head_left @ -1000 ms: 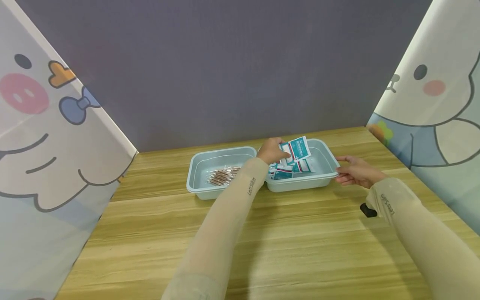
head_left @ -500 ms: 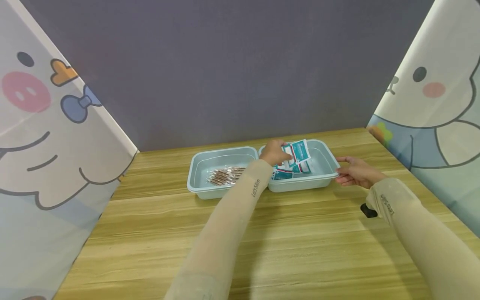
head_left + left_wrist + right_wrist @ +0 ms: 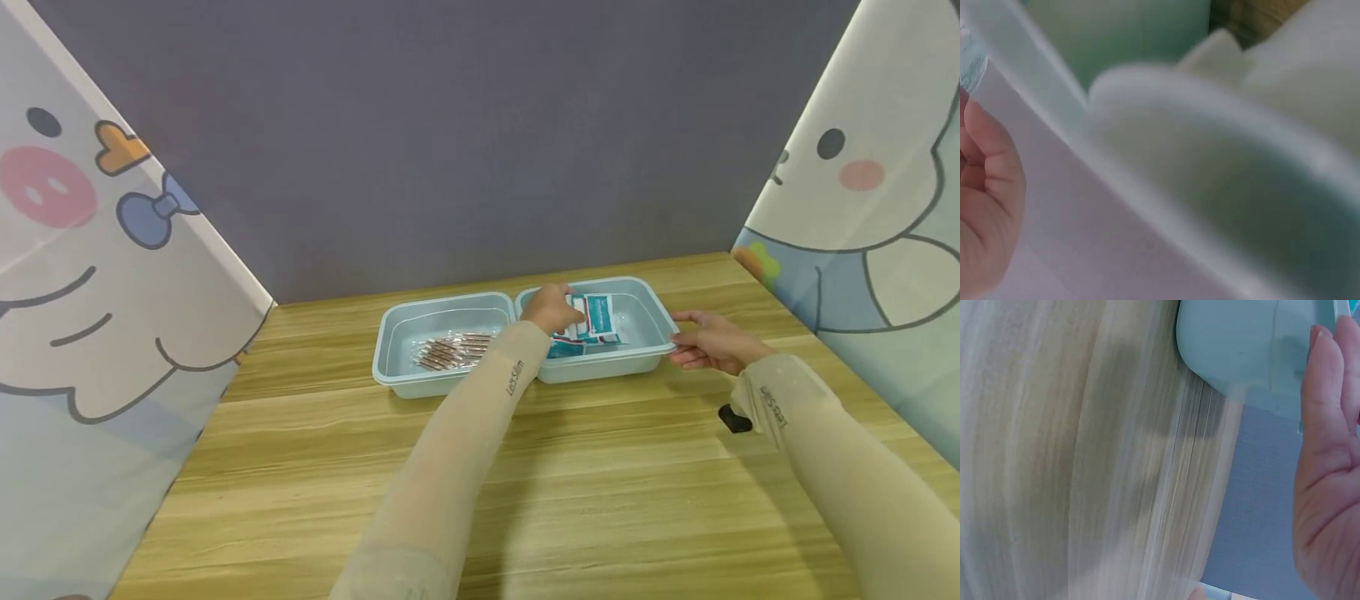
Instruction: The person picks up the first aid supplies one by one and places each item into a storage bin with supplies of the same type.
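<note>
"LetsSlim" printed on both beige sleeves. Left hand [image 3: 551, 307] pinched teal-and-white paper sachets [image 3: 597, 313] inside right pale-blue plastic tray [image 3: 654, 302]; right hand [image 3: 708, 342], fingers relaxed, touched tray's rim. Brown sticks [image 3: 450, 349] lay in left tray [image 3: 405, 316].

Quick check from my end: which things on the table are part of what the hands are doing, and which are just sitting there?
In hand:
left hand holding teal-and-white sachets
right hand on the right tray

Lying about:
left tray
brown wrapped sticks in it
small black object on the wooden table
</note>
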The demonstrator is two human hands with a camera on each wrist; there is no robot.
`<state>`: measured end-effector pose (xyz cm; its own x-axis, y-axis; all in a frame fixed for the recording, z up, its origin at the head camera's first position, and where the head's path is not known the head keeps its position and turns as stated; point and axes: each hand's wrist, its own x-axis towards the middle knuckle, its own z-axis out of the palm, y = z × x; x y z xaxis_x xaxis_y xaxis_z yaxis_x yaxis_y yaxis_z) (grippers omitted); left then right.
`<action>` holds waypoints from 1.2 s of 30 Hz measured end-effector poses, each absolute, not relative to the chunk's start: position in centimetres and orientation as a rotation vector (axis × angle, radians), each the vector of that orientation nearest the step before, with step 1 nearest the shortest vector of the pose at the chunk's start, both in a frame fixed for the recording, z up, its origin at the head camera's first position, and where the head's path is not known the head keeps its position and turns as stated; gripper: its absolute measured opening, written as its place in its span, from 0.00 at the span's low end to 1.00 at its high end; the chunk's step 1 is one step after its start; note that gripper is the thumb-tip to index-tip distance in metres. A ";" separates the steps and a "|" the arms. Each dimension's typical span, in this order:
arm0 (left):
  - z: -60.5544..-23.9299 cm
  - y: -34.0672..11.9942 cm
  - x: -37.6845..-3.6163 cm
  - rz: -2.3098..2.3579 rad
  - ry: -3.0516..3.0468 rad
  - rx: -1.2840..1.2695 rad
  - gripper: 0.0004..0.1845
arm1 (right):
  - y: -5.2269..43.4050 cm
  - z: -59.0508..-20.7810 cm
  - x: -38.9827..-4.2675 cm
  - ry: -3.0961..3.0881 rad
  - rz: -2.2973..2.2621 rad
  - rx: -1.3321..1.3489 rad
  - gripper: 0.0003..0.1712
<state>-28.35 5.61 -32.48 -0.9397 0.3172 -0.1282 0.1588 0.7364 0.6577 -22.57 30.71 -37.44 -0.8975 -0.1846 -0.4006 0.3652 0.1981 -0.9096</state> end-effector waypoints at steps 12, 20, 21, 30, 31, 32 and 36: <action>-33.2 5.9 -28.0 0.897 2.732 0.404 0.24 | 30.2 -37.5 -22.7 2.051 -1.740 0.160 0.40; -33.3 4.5 -28.4 0.743 2.762 0.399 0.21 | 29.7 -37.9 -23.4 2.044 -1.730 0.127 0.40; -33.1 4.3 -28.5 0.729 2.763 0.396 0.21 | 29.7 -37.9 -23.5 2.047 -1.725 0.125 0.40; -31.5 2.5 -29.2 0.726 2.742 0.481 0.14 | 30.2 -37.7 -23.7 2.144 -1.633 0.142 0.39; -31.4 2.2 -29.2 0.732 2.729 0.505 0.14 | 30.2 -37.8 -23.6 2.159 -1.609 0.144 0.39; -31.4 1.7 -29.2 0.726 2.721 0.537 0.14 | 30.4 -37.9 -23.5 2.171 -1.582 0.143 0.39; -30.9 -1.0 -28.5 0.735 2.678 0.663 0.14 | 30.8 -38.2 -22.9 2.270 -1.449 0.111 0.37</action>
